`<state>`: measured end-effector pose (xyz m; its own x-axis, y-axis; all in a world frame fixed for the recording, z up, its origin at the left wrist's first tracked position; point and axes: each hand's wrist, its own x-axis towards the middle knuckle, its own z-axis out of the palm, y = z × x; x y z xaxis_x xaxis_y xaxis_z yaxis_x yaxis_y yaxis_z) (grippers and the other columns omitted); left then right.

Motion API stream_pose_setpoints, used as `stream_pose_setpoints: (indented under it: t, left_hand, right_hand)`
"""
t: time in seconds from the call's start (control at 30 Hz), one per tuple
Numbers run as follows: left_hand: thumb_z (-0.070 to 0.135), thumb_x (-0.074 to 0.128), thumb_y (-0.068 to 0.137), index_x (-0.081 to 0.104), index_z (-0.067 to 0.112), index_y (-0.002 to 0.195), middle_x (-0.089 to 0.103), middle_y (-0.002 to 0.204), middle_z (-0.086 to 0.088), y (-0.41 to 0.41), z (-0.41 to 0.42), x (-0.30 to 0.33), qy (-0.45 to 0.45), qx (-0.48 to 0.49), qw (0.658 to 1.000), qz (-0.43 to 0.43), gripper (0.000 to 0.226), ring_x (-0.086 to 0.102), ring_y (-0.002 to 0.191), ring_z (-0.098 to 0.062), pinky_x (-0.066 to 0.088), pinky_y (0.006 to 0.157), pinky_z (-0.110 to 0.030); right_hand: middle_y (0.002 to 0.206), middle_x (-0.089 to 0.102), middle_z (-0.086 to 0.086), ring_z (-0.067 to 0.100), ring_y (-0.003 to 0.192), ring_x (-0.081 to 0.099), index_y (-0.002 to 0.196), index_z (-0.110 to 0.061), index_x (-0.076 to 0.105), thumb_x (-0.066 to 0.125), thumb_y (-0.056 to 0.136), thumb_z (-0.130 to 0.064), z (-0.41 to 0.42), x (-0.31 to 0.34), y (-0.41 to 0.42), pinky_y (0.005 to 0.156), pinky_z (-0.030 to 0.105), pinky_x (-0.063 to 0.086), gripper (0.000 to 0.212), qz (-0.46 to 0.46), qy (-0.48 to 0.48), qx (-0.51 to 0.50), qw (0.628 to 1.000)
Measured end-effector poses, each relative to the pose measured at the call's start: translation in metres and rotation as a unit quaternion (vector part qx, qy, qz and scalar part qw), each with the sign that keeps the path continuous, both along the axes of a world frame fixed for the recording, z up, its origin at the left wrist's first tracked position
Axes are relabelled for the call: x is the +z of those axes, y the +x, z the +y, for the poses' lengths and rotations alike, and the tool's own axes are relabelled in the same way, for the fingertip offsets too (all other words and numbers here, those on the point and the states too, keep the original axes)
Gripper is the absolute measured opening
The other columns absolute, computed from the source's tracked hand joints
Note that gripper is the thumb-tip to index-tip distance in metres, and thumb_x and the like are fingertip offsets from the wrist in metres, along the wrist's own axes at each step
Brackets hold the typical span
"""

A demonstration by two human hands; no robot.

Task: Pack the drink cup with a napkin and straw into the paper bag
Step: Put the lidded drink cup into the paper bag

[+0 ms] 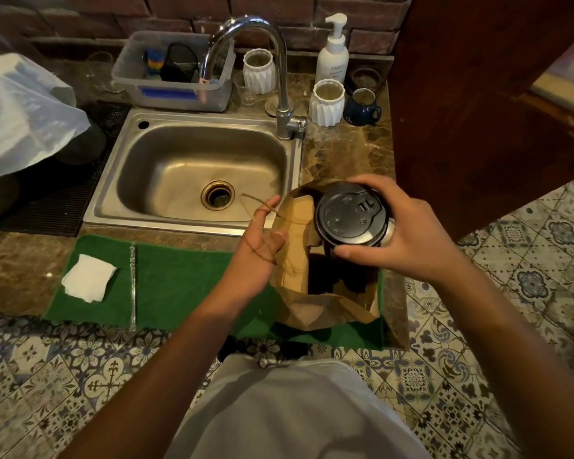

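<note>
Over bag mouth — cup, right-hand grip

Right hand holds the black-lidded cup over the open paper bag — left hand grips its handle.

Steel sink with curved tap, clear tub behind it (sponges inside), soap pump bottle, two white ribbed cups, blue mug, green mat

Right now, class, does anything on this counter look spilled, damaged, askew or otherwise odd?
Nothing is spilled. The paper bag looks crumpled at its near rim. Its twine handle is looped around the left hand, holding it open.
</note>
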<state>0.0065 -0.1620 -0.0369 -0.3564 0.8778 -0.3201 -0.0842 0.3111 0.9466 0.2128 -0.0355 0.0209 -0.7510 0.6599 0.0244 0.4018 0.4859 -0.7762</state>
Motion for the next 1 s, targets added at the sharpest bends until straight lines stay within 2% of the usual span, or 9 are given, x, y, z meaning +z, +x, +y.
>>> stream_pose_setpoints:
  t: [0.17,0.27,0.4,0.53,0.63,0.7,0.8,0.9,1.0]
  left_hand:
    - [0.016,0.052,0.104,0.027,0.033,0.156,0.065,0.104,-0.037,-0.007,-0.006,0.002,0.013,-0.026,1.000,-0.006,0.060,0.069,0.100,-0.037,0.050,0.102,-0.049]
    - [0.018,0.052,0.104,0.025,0.033,0.157,0.062,0.116,-0.042,-0.008,-0.008,0.004,0.021,-0.027,0.999,-0.010,0.062,0.069,0.105,-0.037,0.055,0.094,-0.030]
    - [0.016,0.050,0.104,0.023,0.033,0.157,0.065,0.112,-0.040,-0.008,-0.009,0.003,0.042,-0.036,0.998,-0.013,0.062,0.068,0.105,-0.041,0.054,0.095,-0.031]
    - [0.013,0.049,0.105,0.025,0.036,0.157,0.065,0.100,-0.038,-0.005,-0.006,0.003,0.043,-0.038,0.998,0.000,0.061,0.064,0.094,-0.030,0.055,0.088,-0.027]
    - [0.015,0.048,0.106,0.029,0.044,0.153,0.061,0.076,-0.017,-0.006,-0.001,0.006,0.029,-0.020,0.999,0.002,0.058,0.060,0.080,-0.031,0.057,0.085,-0.042]
    - [0.014,0.047,0.106,0.029,0.047,0.152,0.056,0.062,0.001,-0.006,0.002,0.010,0.026,-0.013,1.000,0.005,0.059,0.056,0.074,-0.027,0.054,0.083,-0.043]
    - [0.012,0.045,0.107,0.029,0.044,0.153,0.067,0.071,0.015,-0.003,0.008,0.014,0.015,-0.017,0.999,0.050,0.059,0.062,0.075,-0.027,0.054,0.083,-0.039]
    - [0.013,0.045,0.105,0.026,0.049,0.153,0.069,0.084,-0.004,-0.001,0.010,0.013,0.001,-0.017,0.995,0.096,0.063,0.065,0.070,-0.028,0.056,0.074,-0.050]
    - [0.010,0.044,0.103,0.023,0.044,0.155,0.066,0.080,-0.020,0.002,0.008,0.016,-0.012,-0.015,0.987,0.160,0.066,0.053,0.057,-0.020,0.043,0.055,-0.044]
  right_hand:
    - [0.136,0.056,-0.011,0.009,0.127,0.055,0.144,-0.028,0.049,0.084,0.064,-0.065,0.008,0.002,0.002,0.105,0.040,0.050,0.095,-0.052,0.051,0.040,0.997]
    - [0.137,0.056,-0.008,0.012,0.128,0.052,0.144,-0.029,0.048,0.081,0.065,-0.068,0.012,0.000,-0.001,0.106,0.041,0.049,0.094,-0.093,0.088,0.067,0.990]
    - [0.140,0.061,-0.001,0.020,0.126,0.059,0.146,-0.024,0.046,0.076,0.068,-0.070,0.014,-0.003,-0.005,0.101,0.038,0.051,0.095,-0.170,0.157,0.119,0.966]
    - [0.141,0.063,0.000,0.023,0.122,0.064,0.147,-0.022,0.045,0.071,0.071,-0.074,0.021,0.001,-0.012,0.091,0.037,0.054,0.096,-0.227,0.225,0.154,0.935]
    - [0.136,0.066,0.000,0.025,0.117,0.067,0.148,-0.023,0.045,0.070,0.071,-0.076,0.028,0.006,-0.025,0.084,0.037,0.054,0.097,-0.262,0.267,0.164,0.913]
    - [0.132,0.069,0.001,0.027,0.114,0.067,0.149,-0.025,0.043,0.069,0.069,-0.079,0.034,0.008,-0.038,0.081,0.037,0.053,0.100,-0.303,0.295,0.174,0.889]
    - [0.125,0.071,0.003,0.030,0.108,0.069,0.149,-0.028,0.043,0.070,0.067,-0.080,0.037,0.008,-0.056,0.073,0.036,0.051,0.100,-0.357,0.328,0.191,0.854]
    - [0.117,0.073,0.005,0.031,0.102,0.070,0.148,-0.029,0.045,0.074,0.068,-0.074,0.038,0.007,-0.073,0.070,0.034,0.047,0.096,-0.394,0.313,0.201,0.840]
    - [0.111,0.072,0.004,0.030,0.097,0.068,0.139,-0.027,0.053,0.076,0.068,-0.072,0.039,0.007,-0.086,0.067,0.034,0.047,0.087,-0.414,0.269,0.202,0.846]
